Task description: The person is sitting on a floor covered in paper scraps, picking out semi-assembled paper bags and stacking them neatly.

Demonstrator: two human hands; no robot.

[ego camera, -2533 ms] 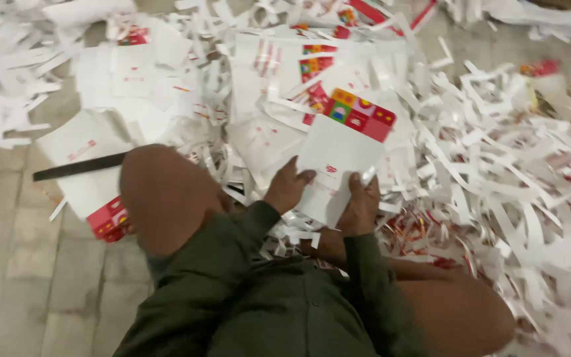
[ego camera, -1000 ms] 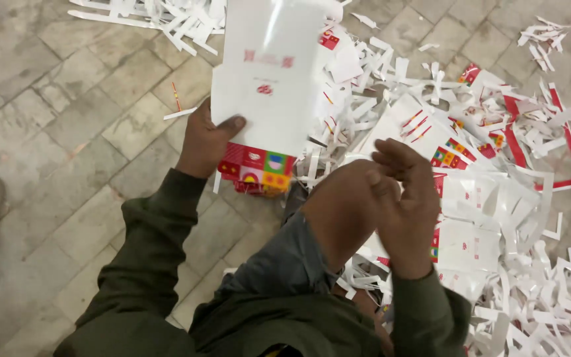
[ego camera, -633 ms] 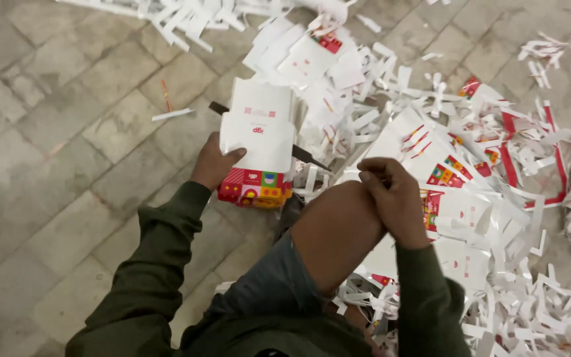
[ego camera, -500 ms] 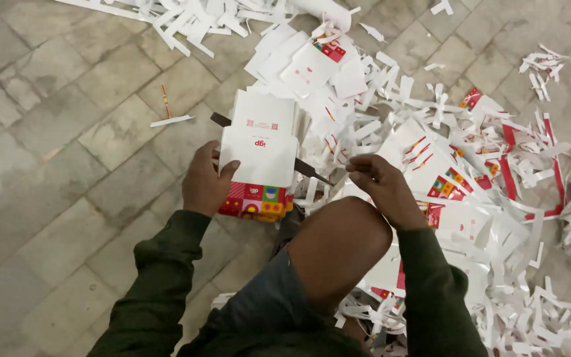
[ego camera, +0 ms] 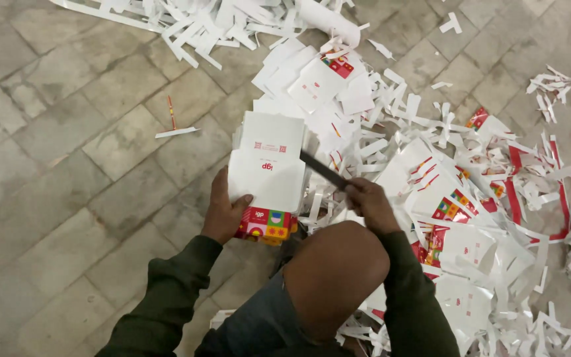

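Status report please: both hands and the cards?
Left hand holds white card stack. Right hand grips dark blade against it. Paper scraps all around.

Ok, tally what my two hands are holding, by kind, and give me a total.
Stack of white printed cards, in the left hand: 1
Dark flat tool, in the right hand: 1
Total: 2
The white paper offcuts lying around on the floor are too many to count.
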